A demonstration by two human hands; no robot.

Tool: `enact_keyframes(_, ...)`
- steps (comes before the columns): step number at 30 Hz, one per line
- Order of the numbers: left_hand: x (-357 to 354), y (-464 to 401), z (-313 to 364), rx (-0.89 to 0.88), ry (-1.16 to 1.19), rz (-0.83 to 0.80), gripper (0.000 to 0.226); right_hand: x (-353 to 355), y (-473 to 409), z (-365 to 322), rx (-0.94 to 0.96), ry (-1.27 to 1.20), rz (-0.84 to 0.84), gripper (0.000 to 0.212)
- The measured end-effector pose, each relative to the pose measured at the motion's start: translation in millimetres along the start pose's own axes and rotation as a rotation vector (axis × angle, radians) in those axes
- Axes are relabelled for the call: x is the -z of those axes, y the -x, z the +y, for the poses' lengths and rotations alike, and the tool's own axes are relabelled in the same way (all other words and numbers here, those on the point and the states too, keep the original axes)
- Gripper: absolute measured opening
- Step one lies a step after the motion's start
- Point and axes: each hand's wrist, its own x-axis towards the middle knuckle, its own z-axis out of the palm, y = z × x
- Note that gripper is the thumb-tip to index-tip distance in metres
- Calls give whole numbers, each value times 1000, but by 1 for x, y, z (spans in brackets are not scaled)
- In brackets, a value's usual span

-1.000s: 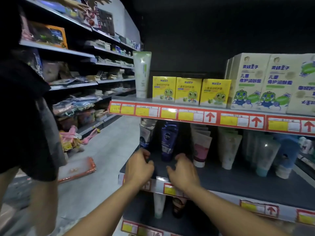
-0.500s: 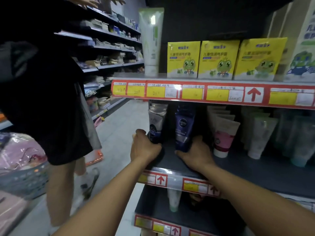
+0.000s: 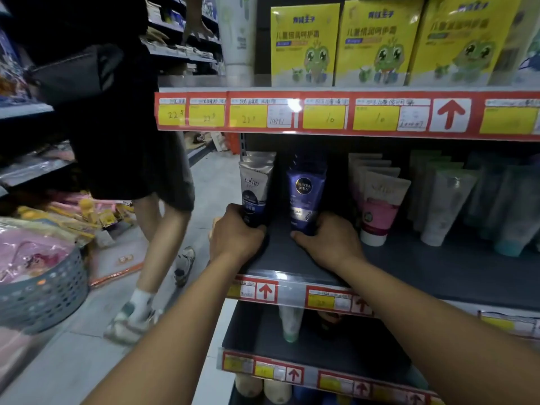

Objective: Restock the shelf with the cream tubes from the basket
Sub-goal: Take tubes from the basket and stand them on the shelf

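Left hand (image 3: 235, 233) grasps the silver tube (image 3: 255, 190), right hand (image 3: 330, 239) the blue tube (image 3: 305, 197), pink tubes (image 3: 378, 204) just beside.

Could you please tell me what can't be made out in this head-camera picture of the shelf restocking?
- Caps of the silver tube and the blue tube: covered by the left hand and right hand.
- Tubes on the right: labels blurred and dim.
- Basket: cut off by the left edge.
- Price tags: handwriting too faint.
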Motion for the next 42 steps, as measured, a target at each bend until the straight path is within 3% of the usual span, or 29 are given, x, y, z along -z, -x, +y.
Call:
enact_keyframes(15,-3,1,-2,-29,-7,37,71,-1,1,3,-4,-13,26,39)
enact_keyframes(23,-2,3,-1,-17,-2,48,63,-5,-1,7,11,-18,40,45)
enact_keyframes(33,-4,-1,-1,-6,-2,53,62,-6,-2,8,18,-1,36,37)
enact_keyframes(36,-4,-1,-2,2,-2,55,68,-5,0,7,17,-4,40,39)
enact_keyframes(42,-4,1,0,-5,121,91,103,0,1,5,-37,-90,44,56)
